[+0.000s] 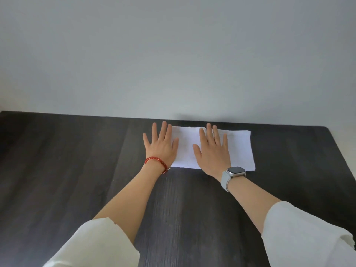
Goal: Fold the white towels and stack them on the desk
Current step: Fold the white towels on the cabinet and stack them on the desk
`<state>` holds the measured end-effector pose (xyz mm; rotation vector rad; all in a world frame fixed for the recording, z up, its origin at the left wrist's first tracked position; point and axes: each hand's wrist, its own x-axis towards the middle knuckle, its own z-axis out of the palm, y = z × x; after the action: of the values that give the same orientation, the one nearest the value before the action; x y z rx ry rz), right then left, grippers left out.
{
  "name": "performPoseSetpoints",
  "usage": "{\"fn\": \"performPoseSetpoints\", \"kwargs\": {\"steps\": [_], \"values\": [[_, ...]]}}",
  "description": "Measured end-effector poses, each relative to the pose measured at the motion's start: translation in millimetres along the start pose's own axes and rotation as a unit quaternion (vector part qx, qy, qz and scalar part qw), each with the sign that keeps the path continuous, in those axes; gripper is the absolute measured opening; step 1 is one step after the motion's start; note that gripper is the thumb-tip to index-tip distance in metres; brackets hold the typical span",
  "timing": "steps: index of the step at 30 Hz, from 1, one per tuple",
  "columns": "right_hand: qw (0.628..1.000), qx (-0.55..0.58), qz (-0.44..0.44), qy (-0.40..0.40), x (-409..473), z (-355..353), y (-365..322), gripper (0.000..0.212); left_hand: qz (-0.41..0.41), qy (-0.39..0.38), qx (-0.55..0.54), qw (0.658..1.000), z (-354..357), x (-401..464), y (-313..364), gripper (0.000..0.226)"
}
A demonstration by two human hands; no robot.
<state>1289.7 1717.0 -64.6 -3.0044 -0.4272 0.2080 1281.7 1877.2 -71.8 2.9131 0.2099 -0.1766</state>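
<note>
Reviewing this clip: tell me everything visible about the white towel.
The white towel is folded into a flat rectangle of soft-looking cloth. It lies on the dark wood-grain desk, close to its far edge by the wall. The right hand lies flat on its middle; the left hand covers its left edge, fingers straight. No other towel is visible.

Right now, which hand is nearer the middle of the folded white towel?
Right. The right hand lies flat on the folded white towel, covering its middle. The left hand rests at the towel's left edge, mostly on the dark desk.
</note>
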Motion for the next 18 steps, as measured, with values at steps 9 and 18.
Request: {"fn": "performPoseSetpoints", "kwargs": {"steps": [9, 18], "values": [[0.940, 0.322, 0.072, 0.091, -106.8, -121.3, 8.5, 0.028, 0.021, 0.132, -0.217, 0.967, -108.8, -108.8, 22.9, 0.041], [0.876, 0.438, 0.118, 0.164, -361.5, -178.4, 45.6, 0.024, 0.128, 0.095, -0.310, 0.937, -143.0, -318.2, 111.7, 0.032]]}}
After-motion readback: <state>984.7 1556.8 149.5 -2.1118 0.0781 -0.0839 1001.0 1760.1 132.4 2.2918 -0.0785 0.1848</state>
